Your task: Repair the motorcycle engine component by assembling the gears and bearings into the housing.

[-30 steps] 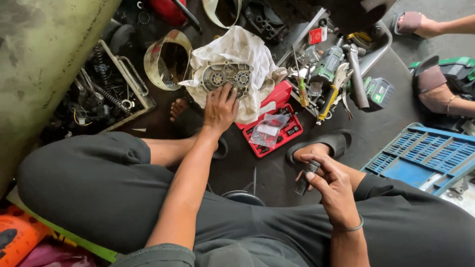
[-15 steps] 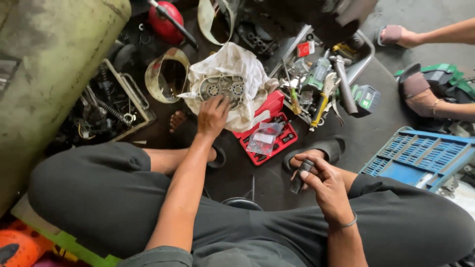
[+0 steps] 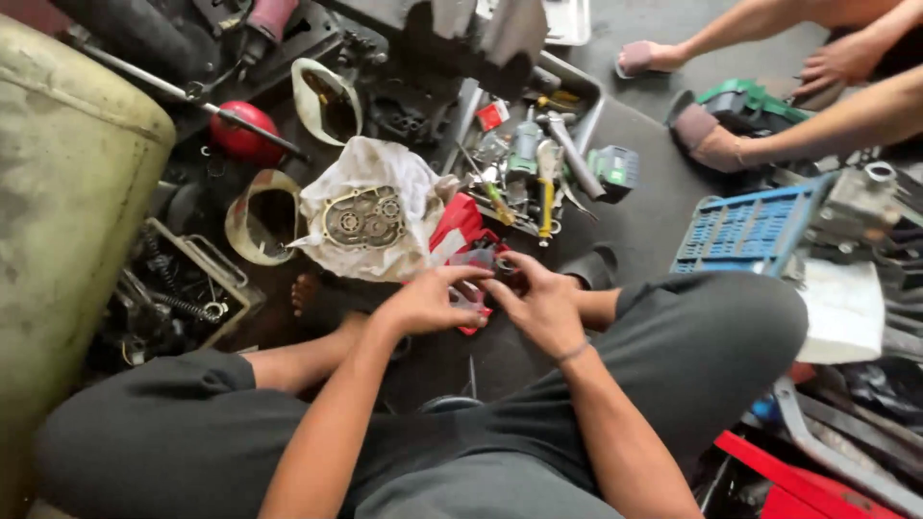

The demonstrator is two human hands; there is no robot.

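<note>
- Hands meet at frame centre: left hand (image 3: pixel 423 300) and right hand (image 3: pixel 540 306) pinch a small part (image 3: pixel 492 274) between their fingertips; what it is cannot be told.
- Under them lies a red parts tray (image 3: pixel 460 229).
- Up-left of that, a round metal engine cover (image 3: pixel 362 217) rests on a white rag (image 3: pixel 404 175).
- A blue plastic crate (image 3: pixel 740 231) sits at right.

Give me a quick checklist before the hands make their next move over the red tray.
1. Left hand at the red tray: ok.
2. Right hand meets it, fingertips together: ok.
3. What the fingers pinch: cannot tell, too small.
4. Metal cover resting flat on white rag: ok.
5. Other person's hand well away: ok.
6. Loose tools crowding the tray: not ok.
</note>
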